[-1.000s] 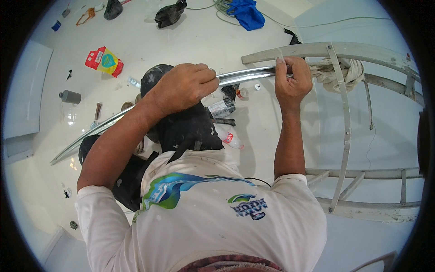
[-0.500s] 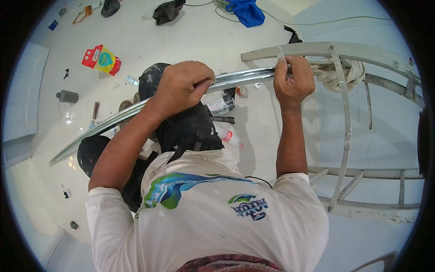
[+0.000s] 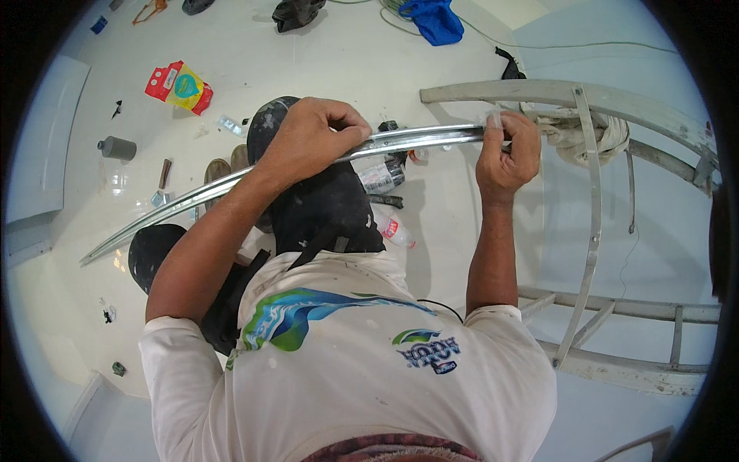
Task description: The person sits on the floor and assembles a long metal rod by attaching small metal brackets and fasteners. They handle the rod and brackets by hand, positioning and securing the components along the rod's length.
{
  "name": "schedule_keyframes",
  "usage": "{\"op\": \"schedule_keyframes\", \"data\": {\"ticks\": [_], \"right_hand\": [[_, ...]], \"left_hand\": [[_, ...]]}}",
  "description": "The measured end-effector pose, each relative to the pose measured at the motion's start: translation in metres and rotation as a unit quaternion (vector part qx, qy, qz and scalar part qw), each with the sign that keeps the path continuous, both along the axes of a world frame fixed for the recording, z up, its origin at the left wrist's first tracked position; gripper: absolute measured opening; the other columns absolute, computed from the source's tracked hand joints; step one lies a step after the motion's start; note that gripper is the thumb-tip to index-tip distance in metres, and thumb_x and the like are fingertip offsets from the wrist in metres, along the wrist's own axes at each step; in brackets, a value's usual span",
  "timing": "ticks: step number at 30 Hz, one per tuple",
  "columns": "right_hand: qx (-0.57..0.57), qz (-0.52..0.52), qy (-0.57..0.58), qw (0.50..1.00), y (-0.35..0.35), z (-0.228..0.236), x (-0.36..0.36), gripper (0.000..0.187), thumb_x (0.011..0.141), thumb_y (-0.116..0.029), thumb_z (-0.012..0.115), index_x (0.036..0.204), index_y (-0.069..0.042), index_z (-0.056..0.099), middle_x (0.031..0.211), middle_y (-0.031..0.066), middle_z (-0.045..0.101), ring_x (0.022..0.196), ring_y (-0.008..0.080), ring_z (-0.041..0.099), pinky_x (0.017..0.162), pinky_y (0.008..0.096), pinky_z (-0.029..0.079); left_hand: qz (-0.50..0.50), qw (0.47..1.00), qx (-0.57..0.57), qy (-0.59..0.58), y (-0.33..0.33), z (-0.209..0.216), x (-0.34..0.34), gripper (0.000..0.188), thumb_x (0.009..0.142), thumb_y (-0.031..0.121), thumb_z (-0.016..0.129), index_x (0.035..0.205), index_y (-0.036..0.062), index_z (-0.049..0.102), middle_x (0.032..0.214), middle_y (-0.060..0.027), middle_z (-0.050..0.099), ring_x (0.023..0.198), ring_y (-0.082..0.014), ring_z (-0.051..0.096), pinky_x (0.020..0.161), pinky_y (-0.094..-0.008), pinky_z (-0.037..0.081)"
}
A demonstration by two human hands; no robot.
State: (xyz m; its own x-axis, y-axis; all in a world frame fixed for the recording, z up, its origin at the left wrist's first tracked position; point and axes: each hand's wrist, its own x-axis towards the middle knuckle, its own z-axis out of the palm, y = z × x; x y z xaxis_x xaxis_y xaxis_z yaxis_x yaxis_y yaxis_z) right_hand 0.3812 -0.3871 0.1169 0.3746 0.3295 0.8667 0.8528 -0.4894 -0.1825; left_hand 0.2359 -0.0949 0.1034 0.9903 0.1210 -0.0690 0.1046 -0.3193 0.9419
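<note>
Left hand (image 3: 323, 138): curled over the long metal profile (image 3: 423, 137) and closed on it, though the grip's underside is hidden; a gap shows between the bent fingers. Right hand (image 3: 508, 158): clamped on the profile's right end, thumb along the far side.

Change against half a second ago: the dark hollow beside the right hand is out of sight, and bright metal now runs right up to the thumb; the left fingers are also set differently. Reading: the piece was probably rolled slightly, an adjustment of hold rather than a release.

Profile: thin, shiny, ridged lengthwise, crossing above the dark trousers (image 3: 323, 208) and under the left forearm to a narrow far-left tip. One length or several nested: cannot tell.

Outward, right: pale, scuffed ladder (image 3: 596, 192) with flat rungs; crumpled off-white cloth (image 3: 612, 138) against it. Left: matte grey bottle (image 3: 118, 148); red-and-yellow packet (image 3: 181, 86), soft-sided. Far: wrinkled black bag (image 3: 299, 12), folded blue fabric (image 3: 433, 21), on glossy pale floor (image 3: 254, 54).
</note>
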Motion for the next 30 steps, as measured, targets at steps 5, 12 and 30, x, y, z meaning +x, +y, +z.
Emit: {"op": "schedule_keyframes", "data": {"ticks": [5, 12, 30], "right_hand": [[-0.008, 0.020, 0.020, 1.000, -0.002, 0.002, -0.002, 0.014, 0.091, 0.004, 0.082, 0.100, -0.005, 0.075, 0.099, 0.0101, 0.080, 0.083, 0.0256, 0.070, 0.080, 0.0404, 0.054], [-0.033, 0.027, 0.020, 0.999, -0.011, 0.003, -0.006, 0.017, 0.096, 0.005, 0.079, 0.110, -0.004, 0.077, 0.107, 0.0121, 0.082, 0.091, 0.0246, 0.074, 0.082, 0.0395, 0.056], [0.224, 0.387, 0.483, 0.753, 0.052, -0.014, -0.143, 0.032, 0.099, 0.012, 0.076, 0.126, -0.003, 0.080, 0.147, 0.0188, 0.075, 0.132, 0.0263, 0.073, 0.111, 0.0397, 0.062]], "left_hand": [[-0.033, 0.995, 0.074, 0.060, -0.006, 0.017, 0.023, 0.031, 0.096, 0.030, 0.081, 0.100, -0.0006, 0.086, 0.088, -0.0130, 0.080, 0.084, -0.0180, 0.071, 0.083, -0.0354, 0.055], [-0.119, 0.992, 0.022, 0.045, 0.001, 0.010, 0.032, 0.032, 0.100, 0.032, 0.080, 0.108, 0.0006, 0.083, 0.092, -0.0094, 0.078, 0.085, -0.0193, 0.069, 0.083, -0.0378, 0.055], [0.020, 0.925, -0.348, 0.148, -0.057, 0.048, -0.083, 0.020, 0.115, 0.000, 0.065, 0.130, -0.0051, 0.077, 0.118, -0.0135, 0.082, 0.106, -0.0192, 0.081, 0.094, -0.0349, 0.070]]}}
